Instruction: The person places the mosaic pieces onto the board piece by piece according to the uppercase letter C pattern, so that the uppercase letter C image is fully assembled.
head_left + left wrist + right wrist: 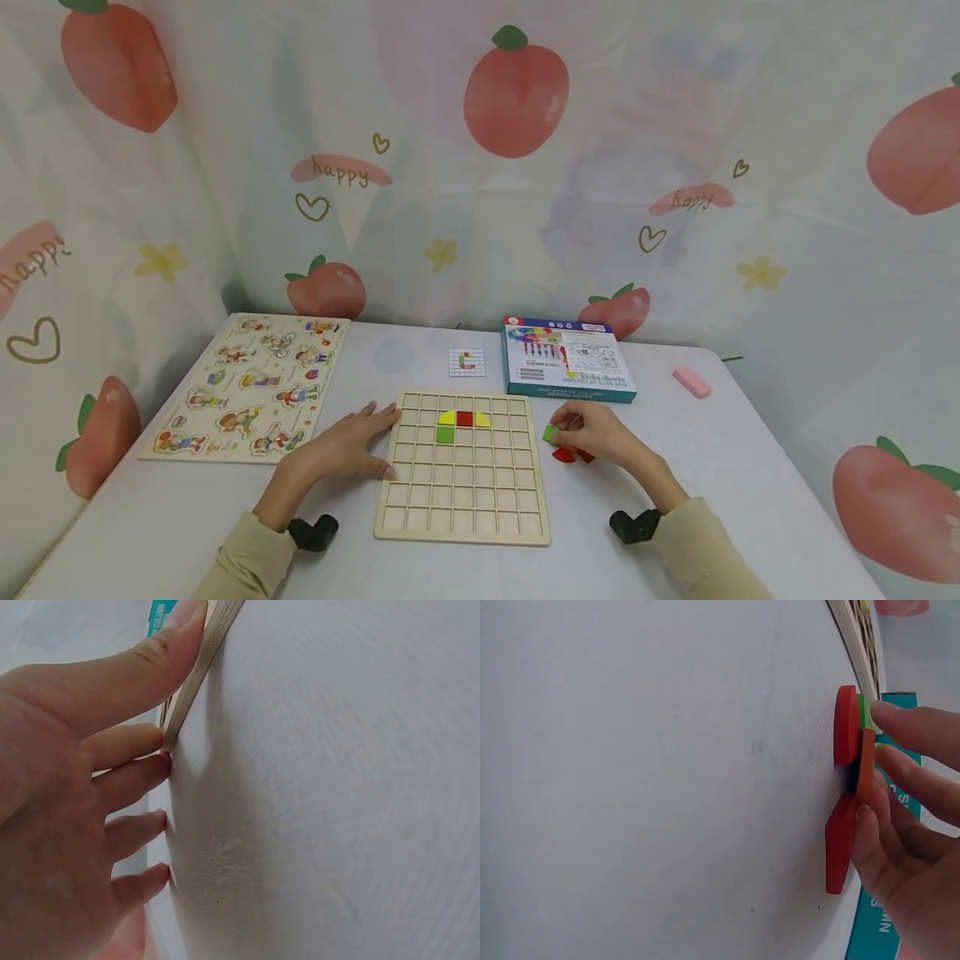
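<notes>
A wooden grid board (463,492) lies in the middle of the white table. Two yellow pieces, a red one (465,418) and a green one (445,434) sit in its upper rows. My left hand (375,437) rests flat at the board's left edge. In the left wrist view the left hand (161,787) has its thumb on the board's rim (196,671) and its fingertips against the side. My right hand (570,425) is just right of the board and pinches a green piece (551,433) above loose red pieces (564,455). In the right wrist view its fingertips (889,716) touch the green piece (861,712) and red pieces (845,724).
A picture puzzle board (247,387) lies at the left of the table. At the back are a small pattern card (467,362) and a blue box (566,358), with a pink block (691,382) near the right edge. A strawberry-print curtain hangs behind.
</notes>
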Tool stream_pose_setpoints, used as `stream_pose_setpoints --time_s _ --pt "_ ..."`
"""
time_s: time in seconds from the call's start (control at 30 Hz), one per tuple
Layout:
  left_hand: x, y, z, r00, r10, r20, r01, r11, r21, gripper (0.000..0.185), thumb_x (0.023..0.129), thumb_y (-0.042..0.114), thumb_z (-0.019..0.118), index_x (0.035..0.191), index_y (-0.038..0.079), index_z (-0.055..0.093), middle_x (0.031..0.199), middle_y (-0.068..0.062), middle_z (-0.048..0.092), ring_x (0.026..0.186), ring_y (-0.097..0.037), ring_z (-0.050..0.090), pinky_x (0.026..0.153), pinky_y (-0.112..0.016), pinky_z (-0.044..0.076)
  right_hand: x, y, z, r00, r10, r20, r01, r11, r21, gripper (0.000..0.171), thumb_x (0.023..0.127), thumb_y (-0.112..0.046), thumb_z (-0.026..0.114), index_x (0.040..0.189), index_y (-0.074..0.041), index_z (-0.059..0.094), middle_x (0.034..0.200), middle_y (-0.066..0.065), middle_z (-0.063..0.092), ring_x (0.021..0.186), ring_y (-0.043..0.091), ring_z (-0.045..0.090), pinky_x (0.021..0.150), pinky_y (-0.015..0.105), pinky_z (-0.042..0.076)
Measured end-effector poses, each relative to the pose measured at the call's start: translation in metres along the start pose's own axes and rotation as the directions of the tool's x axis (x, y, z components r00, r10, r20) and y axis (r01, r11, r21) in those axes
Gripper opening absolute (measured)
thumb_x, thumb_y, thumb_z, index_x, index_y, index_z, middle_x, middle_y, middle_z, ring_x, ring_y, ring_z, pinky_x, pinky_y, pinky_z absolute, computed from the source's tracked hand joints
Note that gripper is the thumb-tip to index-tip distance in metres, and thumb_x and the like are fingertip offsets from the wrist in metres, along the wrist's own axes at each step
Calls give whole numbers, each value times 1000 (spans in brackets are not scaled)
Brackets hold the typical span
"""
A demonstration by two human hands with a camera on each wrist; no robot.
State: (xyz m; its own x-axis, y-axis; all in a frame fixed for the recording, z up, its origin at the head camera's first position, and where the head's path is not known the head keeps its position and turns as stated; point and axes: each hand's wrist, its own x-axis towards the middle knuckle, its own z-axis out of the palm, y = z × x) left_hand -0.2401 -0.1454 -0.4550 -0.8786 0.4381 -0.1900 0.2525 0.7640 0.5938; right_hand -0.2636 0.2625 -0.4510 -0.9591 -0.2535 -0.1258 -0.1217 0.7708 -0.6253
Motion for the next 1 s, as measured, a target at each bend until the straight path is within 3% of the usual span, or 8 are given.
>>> stream_pose_setpoints --time_s 0.57,1.0 --pt "-2 2 0 1000 -4 2 4 1000 -15 95 79 33 88 157 6 41 167 -12 34 158 -43 16 127 -64 15 7 -6 11 999 20 -34 -21 999 -36 19 87 -15 82 102 -9 72 87 2 63 78 18 54 62 26 49" --pt "1 -4 3 1000 -16 -8 16 1000 -8 96 78 33 89 158 8 41 167 -9 34 158 -41 16 127 -63 15 4 -9 9 997 -57 -45 57 998 -5 7 94 -8 72 101 -8 71 88 1 67 80 15 58 72 25 52"
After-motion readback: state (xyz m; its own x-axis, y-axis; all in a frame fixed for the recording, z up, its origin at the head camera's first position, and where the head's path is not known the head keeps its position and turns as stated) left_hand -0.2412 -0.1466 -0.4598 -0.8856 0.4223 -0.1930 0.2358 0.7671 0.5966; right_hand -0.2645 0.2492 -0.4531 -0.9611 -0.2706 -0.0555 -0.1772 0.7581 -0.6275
